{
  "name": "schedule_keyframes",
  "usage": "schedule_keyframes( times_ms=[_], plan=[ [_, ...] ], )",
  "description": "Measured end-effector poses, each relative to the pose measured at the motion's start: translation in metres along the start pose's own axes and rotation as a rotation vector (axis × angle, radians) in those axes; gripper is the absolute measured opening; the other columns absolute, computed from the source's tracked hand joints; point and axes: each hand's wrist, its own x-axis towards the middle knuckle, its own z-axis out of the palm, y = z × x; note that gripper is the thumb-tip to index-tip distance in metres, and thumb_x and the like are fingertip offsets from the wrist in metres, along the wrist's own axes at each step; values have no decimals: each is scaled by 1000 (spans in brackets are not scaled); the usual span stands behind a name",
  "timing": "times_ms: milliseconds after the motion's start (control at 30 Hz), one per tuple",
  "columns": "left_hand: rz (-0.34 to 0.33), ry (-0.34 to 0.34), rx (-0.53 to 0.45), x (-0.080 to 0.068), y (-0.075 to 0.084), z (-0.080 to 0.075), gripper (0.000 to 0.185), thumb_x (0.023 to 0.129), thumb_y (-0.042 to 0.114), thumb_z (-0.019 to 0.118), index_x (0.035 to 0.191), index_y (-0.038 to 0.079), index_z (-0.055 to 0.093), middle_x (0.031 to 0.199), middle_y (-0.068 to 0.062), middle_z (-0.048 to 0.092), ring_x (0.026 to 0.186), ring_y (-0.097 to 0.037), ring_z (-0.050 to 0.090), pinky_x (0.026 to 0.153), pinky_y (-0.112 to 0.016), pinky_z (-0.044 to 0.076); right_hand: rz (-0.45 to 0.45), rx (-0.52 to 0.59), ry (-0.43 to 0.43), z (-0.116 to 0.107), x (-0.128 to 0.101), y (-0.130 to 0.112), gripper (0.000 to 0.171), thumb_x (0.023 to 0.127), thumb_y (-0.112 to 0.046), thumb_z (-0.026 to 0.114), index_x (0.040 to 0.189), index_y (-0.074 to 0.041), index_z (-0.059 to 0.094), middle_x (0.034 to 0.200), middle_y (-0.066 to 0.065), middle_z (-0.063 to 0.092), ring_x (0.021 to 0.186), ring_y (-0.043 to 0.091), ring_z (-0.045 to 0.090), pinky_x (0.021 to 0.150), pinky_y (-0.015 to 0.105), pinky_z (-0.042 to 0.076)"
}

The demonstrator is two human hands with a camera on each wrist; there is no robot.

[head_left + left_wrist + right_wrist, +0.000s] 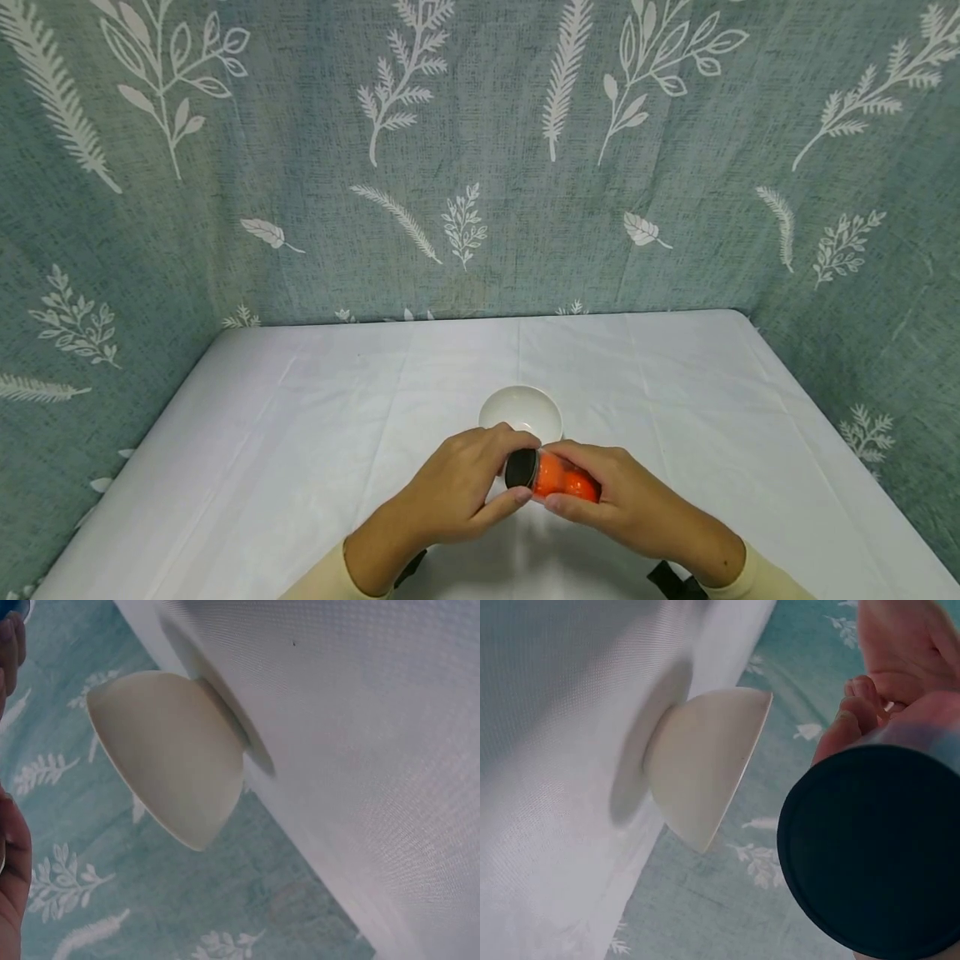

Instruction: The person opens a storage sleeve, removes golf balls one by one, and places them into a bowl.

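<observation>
A rectangular table covered with a creased white cloth [300, 433] carries a small round white ceramic bowl [521, 412], which stands upright near the middle of the table, directly on the cloth.

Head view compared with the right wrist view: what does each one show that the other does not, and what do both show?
Only the head view shows both hands together: the left hand with fingers around the black lid, the right hand gripping the orange jar, plus the whole white table.

Only the right wrist view shows the lid's flat black top close up and the bowl's outer side seen from low down.

Both show the white bowl, the lid, the white tablecloth and the leaf-patterned backdrop.
</observation>
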Motion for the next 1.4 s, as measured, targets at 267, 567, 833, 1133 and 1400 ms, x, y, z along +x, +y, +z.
schedule_keyframes(
  times_ms=[267, 567, 833, 1133, 1400],
  plan=[
    [13, -13, 30, 0, 0, 0, 45, 107, 48, 28, 128, 14, 47, 95, 9, 60, 70, -2, 49, 69, -13, 43, 12, -77, 30, 2, 0, -3, 40, 90, -43, 73, 122, -21, 61, 96, -9, 66, 78, 2, 60, 67, 21, 57],
    [1, -40, 72, -1, 1, 1, 51, 108, 50, 21, 130, 10, 44, 100, 4, 64, 68, -4, 49, 66, -13, 41, 19, -129, 59, 4, 1, -2, 40, 89, -44, 74, 120, -20, 62, 93, -10, 65, 74, 0, 57, 62, 19, 55],
    [-64, -73, 69, -2, 5, 0, 54, 107, 51, 20, 130, 8, 45, 99, 4, 63, 68, -4, 44, 66, -14, 39, -4, -149, 87, 6, 1, -1, 43, 90, -43, 74, 122, -17, 63, 95, -8, 67, 74, -1, 57, 62, 18, 55],
    [-102, -77, 41, -1, 7, 1, 56, 107, 51, 17, 131, 8, 43, 101, 3, 61, 70, -5, 45, 66, -15, 40, -25, -160, 100, 7, 2, 0, 41, 90, -41, 74, 121, -16, 63, 91, -8, 66, 71, -2, 55, 59, 18, 53],
    [-158, -109, 1, -1, 11, 0, 51, 109, 47, 22, 132, 7, 43, 110, -1, 64, 79, -8, 55, 74, -21, 50, -10, -172, 107, 7, 2, -1, 44, 90, -44, 73, 121, -14, 64, 92, -7, 68, 72, -3, 55, 60, 18, 53]
  ],
)
